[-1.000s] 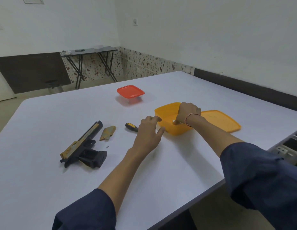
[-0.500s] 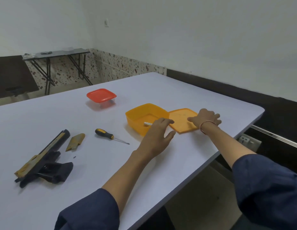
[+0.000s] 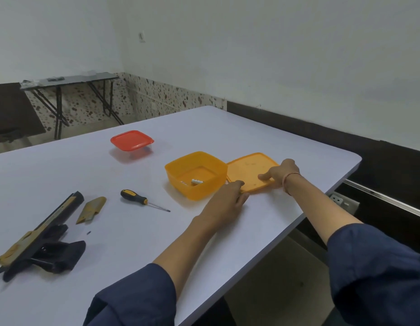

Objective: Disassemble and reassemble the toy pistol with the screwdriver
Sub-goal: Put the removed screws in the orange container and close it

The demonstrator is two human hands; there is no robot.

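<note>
The black and gold toy pistol (image 3: pixel 39 238) lies partly taken apart at the table's left. Beside it are a loose gold panel (image 3: pixel 91 209) and a tiny screw (image 3: pixel 88 232). The black-and-yellow screwdriver (image 3: pixel 138 200) lies in the middle, tip pointing right. An open orange box (image 3: pixel 178 168) holds a small white part (image 3: pixel 196 181). Its orange lid (image 3: pixel 249 170) lies flat to the right of the box. My right hand (image 3: pixel 279 172) pinches the lid's near right edge, thumb on top. The fingertips of my left hand (image 3: pixel 227 201) touch the lid's near left corner.
A clear container with a red lid (image 3: pixel 132 140) stands behind the screwdriver. The white table (image 3: pixel 133 243) ends close behind the orange lid and along my right forearm. A power strip (image 3: pixel 340 201) sits below that edge. A folding table (image 3: pixel 70 80) stands by the far wall.
My view has swung right. My right hand left the orange box and took the lid's edge. My left hand moved right past the box to the lid's corner.
</note>
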